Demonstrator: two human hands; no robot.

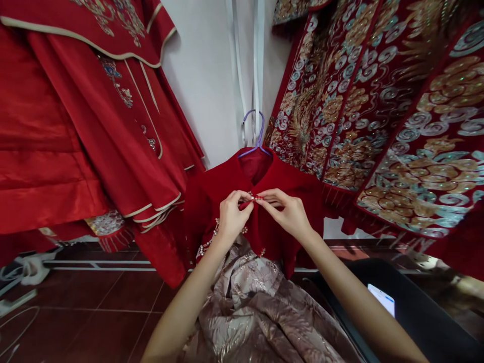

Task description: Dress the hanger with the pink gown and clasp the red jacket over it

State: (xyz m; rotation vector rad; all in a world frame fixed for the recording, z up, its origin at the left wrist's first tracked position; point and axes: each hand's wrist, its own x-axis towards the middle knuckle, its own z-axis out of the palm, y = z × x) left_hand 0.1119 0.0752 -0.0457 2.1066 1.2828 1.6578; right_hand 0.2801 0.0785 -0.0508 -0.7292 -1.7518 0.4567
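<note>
A short red jacket (272, 227) hangs in the middle on a purple hanger (259, 141). My left hand (233, 214) pinches the jacket's front edge near the upper closure. From the other side, my right hand (285, 209) pinches the opposite front edge. The fingertips of both hands meet at a small beaded fastener (252, 196), whose details are too small to make out. Beaded trim (207, 242) runs along the jacket's left side, partly behind my left wrist. Another small fastener (262, 252) sits lower on the front. Below the jacket drapes a shiny brownish brocade skirt (257, 302).
Red garments with cream piping (124, 101) hang at the left. Heavily embroidered red garments (370, 111) hang at the right. White rack posts (257, 60) rise behind the hanger. A lit phone (381, 300) rests on a black seat (419, 312) at the lower right.
</note>
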